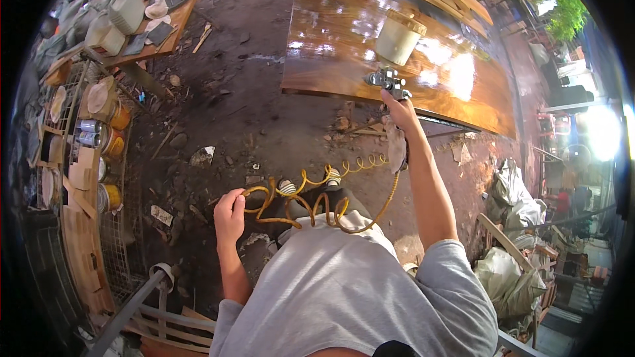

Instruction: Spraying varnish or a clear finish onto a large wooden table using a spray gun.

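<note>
My right hand (401, 114) is stretched forward, its fingers wrapped round the handle of a spray gun (387, 80). Right above the gun's metal body is a cream cup (398, 38) with a brownish lid, seemingly its paint cup. From the foot of the handle a yellow coiled air hose (357, 228) hangs in loops across the front of my body. My left hand (230, 217) is closed on a loop of that hose, out to the left. Beyond the gun lies a glossy brown wooden panel (331, 39), wet-looking and reflecting light.
Wooden boards (456, 0) lie past the panel. At the upper left, a small table (169, 36) holds plastic jugs (126, 10). A wire rack (119, 218) with cans stands left. White sacks (512, 277) and scrap wood lie right. Debris litters the dirt floor (218, 106).
</note>
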### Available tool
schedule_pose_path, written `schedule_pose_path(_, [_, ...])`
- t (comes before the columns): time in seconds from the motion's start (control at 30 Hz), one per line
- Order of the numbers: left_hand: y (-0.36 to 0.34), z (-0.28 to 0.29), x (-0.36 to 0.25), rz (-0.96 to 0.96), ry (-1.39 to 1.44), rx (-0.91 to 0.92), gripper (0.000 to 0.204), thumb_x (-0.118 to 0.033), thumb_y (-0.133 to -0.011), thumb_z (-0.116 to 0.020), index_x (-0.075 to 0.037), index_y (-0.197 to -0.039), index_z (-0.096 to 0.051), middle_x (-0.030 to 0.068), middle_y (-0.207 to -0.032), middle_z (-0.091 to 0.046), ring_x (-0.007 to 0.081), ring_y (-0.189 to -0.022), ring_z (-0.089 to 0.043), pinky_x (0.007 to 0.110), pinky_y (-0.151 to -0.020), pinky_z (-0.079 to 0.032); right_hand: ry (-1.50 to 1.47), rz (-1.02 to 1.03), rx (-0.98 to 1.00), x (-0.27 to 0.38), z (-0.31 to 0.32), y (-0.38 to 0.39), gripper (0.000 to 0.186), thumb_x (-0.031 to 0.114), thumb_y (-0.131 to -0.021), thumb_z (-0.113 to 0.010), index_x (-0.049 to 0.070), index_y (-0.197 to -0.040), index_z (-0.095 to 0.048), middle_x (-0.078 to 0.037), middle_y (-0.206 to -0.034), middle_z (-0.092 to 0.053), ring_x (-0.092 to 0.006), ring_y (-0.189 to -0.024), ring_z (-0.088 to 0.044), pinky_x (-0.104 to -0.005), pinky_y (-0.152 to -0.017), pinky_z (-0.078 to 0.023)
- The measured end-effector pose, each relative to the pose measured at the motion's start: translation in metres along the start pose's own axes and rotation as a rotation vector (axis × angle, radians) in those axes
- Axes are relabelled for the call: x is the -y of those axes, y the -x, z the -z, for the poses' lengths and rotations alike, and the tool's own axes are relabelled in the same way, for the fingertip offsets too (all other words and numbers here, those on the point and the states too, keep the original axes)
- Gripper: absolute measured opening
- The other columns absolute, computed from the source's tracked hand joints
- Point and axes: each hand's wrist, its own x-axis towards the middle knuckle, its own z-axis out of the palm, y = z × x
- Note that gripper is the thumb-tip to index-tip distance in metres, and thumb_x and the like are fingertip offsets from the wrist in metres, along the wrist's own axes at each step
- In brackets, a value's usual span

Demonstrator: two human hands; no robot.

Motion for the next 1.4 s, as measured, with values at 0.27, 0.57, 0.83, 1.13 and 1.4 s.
schedule_pose_path(0.27, [0.019,0.004,0.012,0.025,0.049,-0.059,0.025,-0.018,-0.096,-0.059,-0.001,-0.11,-0.07,0.0169,-0.095,-0.07,0.0314,-0.088,-0.068,0.037,-0.081,-0.051,-0.003,-0.014,0.039,0.014,-0.042,-0.001,0.037,0.042,-0.095,-0.069,0.005,-0.093,-0.065,-0.004,-0.076,-0.065,-0.012,-0.055,-0.059,-0.0302,-0.05,-0.048])
schedule_pose_path(0.57, [0.031,0.01,0.019,0.028,0.05,-0.116,0.026,-0.021,-0.097,-0.059,0.0,-0.109,-0.07,0.0175,-0.098,-0.07,0.0326,-0.092,-0.068,0.038,-0.082,-0.051,-0.016,0.033,0.083,0.019,-0.091,-0.009,0.038,0.042,-0.094,-0.07,0.005,-0.094,-0.064,-0.004,-0.076,-0.065,-0.0119,-0.053,-0.058,-0.03,-0.048,-0.048])
schedule_pose_path(0.83, [0.039,0.02,0.018,0.131,0.032,-0.134,0.024,-0.018,-0.096,-0.058,0.0,-0.108,-0.07,0.0175,-0.095,-0.07,0.0324,-0.089,-0.068,0.038,-0.081,-0.051,-0.14,-0.042,0.146,0.046,-0.129,0.001,0.036,0.036,-0.094,-0.07,0.002,-0.085,-0.063,-0.006,-0.069,-0.061,-0.0167,-0.048,-0.058,-0.0344,-0.044,-0.045])
schedule_pose_path(1.13, [0.052,0.027,0.018,0.105,0.025,-0.189,0.024,-0.017,-0.096,-0.058,0.001,-0.108,-0.07,0.0189,-0.095,-0.07,0.0337,-0.089,-0.068,0.039,-0.081,-0.051,-0.168,-0.073,0.218,0.058,-0.159,0.006,0.04,0.042,-0.093,-0.071,0.002,-0.09,-0.062,-0.007,-0.073,-0.063,-0.018,-0.048,-0.06,-0.0342,-0.043,-0.048])
schedule_pose_path(1.4, [0.065,0.01,-0.018,0.075,0.026,-0.164,0.025,-0.017,-0.096,-0.058,0.001,-0.108,-0.07,0.0181,-0.094,-0.07,0.0326,-0.088,-0.068,0.038,-0.079,-0.051,-0.426,-0.008,0.422,0.057,-0.14,0.017,0.035,0.039,-0.097,-0.066,0.004,-0.103,-0.063,-0.007,-0.083,-0.066,-0.0157,-0.053,-0.062,-0.0314,-0.047,-0.052])
